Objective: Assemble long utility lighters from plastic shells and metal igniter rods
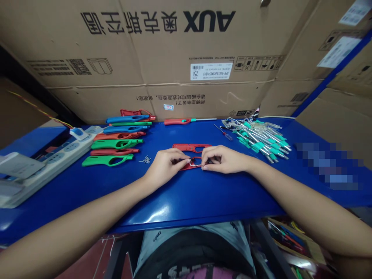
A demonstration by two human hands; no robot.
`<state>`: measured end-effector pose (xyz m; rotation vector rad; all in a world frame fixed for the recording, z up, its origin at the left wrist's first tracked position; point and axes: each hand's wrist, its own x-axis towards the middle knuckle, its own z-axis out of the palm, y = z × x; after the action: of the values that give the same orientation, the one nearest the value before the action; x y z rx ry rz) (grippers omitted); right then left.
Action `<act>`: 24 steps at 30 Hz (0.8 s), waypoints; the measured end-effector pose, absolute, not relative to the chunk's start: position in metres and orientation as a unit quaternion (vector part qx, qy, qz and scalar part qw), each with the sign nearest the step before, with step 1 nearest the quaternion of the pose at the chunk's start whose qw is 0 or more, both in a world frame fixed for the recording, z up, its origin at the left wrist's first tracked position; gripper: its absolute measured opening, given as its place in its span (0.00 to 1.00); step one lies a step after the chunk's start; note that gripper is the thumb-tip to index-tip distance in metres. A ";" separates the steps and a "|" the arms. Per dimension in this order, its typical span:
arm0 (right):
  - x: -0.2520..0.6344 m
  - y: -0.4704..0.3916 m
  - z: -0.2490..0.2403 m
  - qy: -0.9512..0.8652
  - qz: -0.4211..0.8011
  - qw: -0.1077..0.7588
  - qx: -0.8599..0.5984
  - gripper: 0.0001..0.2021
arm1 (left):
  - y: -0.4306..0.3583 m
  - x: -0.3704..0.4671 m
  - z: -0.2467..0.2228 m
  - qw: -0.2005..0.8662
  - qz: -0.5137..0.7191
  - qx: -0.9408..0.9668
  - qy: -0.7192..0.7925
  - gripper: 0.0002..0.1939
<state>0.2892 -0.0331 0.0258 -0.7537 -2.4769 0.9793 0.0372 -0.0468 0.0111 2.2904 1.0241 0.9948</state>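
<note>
Two red lighter shell halves lie in front of me: the far half (186, 147) is flat on the table, the near half (188, 167) partly hidden under my fingers. A thin white wire (196, 165) runs across the near half between my fingertips. My left hand (166, 166) pinches at the wire's left end, beside a small dark part. My right hand (225, 159) is closed over the right end of the near half, fingers curled; what they grip is hidden. A small pile of screws (145, 159) lies left of my left hand.
Several red, green and blue lighter shells (112, 143) are stacked at left beside a white power strip (55, 162). An assembled red lighter (178, 121) and a screwdriver (225, 133) lie behind my hands. Metal lighter tubes with green parts (258, 137) are heaped at right. Cardboard (162, 54) walls the back.
</note>
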 end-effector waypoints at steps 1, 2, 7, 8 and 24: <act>0.289 -0.033 0.026 -0.880 0.346 0.186 -0.266 0.08 | -0.047 0.038 0.011 0.221 0.359 0.827 0.372 0.05; 0.289 -0.033 0.026 -0.881 0.345 0.186 -0.266 0.07 | -0.047 0.038 0.010 0.223 0.356 0.827 0.373 0.05; 0.288 -0.033 0.024 -0.879 0.346 0.191 -0.267 0.06 | -0.047 0.038 0.010 0.225 0.329 0.840 0.369 0.06; 0.288 -0.033 0.023 -0.878 0.346 0.194 -0.267 0.06 | -0.047 0.037 0.010 0.219 0.321 0.846 0.365 0.07; 0.288 -0.037 0.027 -0.886 0.332 0.196 -0.259 0.04 | -0.068 0.027 0.029 -0.042 0.082 0.934 0.344 0.18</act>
<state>0.2883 -0.0372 0.0268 -0.7255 -2.4812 0.9314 0.0274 -0.0680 0.0294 3.0157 1.1105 0.2660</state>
